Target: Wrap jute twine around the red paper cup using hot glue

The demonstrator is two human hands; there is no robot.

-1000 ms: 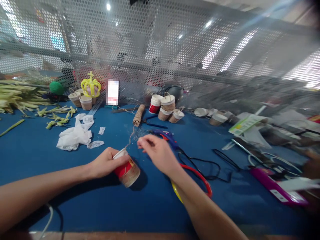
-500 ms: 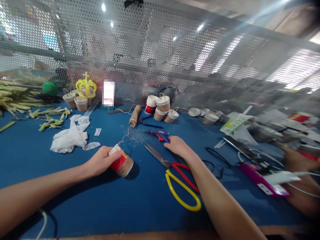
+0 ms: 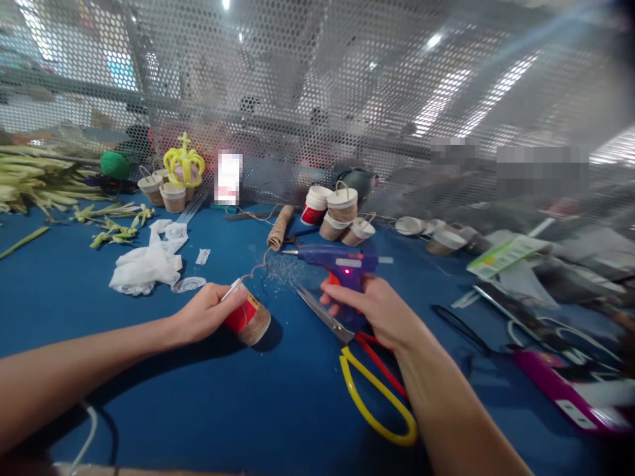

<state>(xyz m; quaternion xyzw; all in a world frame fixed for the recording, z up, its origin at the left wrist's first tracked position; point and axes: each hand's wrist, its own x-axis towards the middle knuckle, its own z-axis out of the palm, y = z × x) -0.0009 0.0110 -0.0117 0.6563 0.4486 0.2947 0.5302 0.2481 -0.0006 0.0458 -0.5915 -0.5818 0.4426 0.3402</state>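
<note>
My left hand (image 3: 211, 312) grips a small red paper cup (image 3: 251, 317) by its white rim, tilted on its side. Twine covers the cup's lower part. A strand of it runs up to a twine roll (image 3: 280, 228) lying behind. My right hand (image 3: 374, 304) is closed around the handle of a blue glue gun (image 3: 337, 259), fingers near the orange trigger. A small red light glows on the gun and its nozzle points left. Beneath the right hand lie large scissors (image 3: 354, 370) with one yellow and one red handle loop.
Twine-wrapped cups (image 3: 342, 206) are stacked near the perforated metal screen (image 3: 278, 86). White lace (image 3: 146, 268), a yellow crown-shaped piece (image 3: 184, 165) and pale green husks (image 3: 40, 178) lie left. On the right are a purple power strip (image 3: 560, 390) and cables.
My right hand has lifted the glue gun off the table and brought it nearer, above the scissors. The left hand still holds the cup. The view has turned slightly right.
</note>
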